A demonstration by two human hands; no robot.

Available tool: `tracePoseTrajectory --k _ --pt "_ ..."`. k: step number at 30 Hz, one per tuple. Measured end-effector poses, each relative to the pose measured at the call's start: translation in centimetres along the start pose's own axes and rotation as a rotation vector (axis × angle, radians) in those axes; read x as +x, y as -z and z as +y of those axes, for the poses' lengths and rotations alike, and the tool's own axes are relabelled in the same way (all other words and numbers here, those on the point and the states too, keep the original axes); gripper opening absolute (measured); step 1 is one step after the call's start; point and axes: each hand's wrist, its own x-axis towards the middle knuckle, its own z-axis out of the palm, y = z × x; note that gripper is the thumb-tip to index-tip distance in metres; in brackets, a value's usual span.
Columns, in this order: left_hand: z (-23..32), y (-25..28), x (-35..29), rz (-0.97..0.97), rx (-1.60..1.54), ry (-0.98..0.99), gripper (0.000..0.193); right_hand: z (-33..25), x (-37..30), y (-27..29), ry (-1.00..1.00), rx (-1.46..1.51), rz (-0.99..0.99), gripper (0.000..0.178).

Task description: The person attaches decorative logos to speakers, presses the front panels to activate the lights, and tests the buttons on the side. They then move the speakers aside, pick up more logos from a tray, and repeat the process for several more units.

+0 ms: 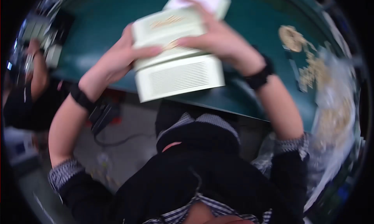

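Observation:
A pale cream box [144, 33] with gold lettering is held above the green table, a little tilted and blurred by motion. Its near face [179, 79] shows rows of small print. My left hand [119, 56] grips the left side, the thumb lying across the top. On the right side my right hand [218, 37] presses its thumb near the gold mark at the middle, with its other fingers reaching over the far edge. Beyond the box, partly under those fingers, is another white box or panel [216, 6]; I cannot tell whether it is joined to the held one.
A coil of tan ribbon or cord [288, 39] lies on the table [249, 13] at the right, beside a slim dark tool [293, 66] and loose beige pieces [311, 70]. Clear plastic bags [331, 122] cover the right edge. Another person's arm [38, 74] shows at far left.

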Motion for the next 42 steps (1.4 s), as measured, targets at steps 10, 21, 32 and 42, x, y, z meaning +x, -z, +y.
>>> tracePoseTrajectory --k 10,21,32,42 --pt "-2.8 -1.9 -5.5 0.122 0.920 -0.808 0.099 4.6 -19.6 21.4 -0.135 -0.828 0.789 0.041" --pt "-4.9 -4.3 -4.2 0.065 1.167 -0.818 0.082 10.6 -23.4 22.5 -0.511 -1.092 0.764 0.024" --pt "-5.9 -4.0 -4.1 0.167 1.001 -0.815 0.085 0.2 -18.5 10.4 0.274 -0.484 0.811 0.020" --pt "-8.9 -2.9 -3.2 0.161 0.666 -0.950 0.087 -2.0 -8.4 -2.3 0.650 -0.542 0.209 0.030"
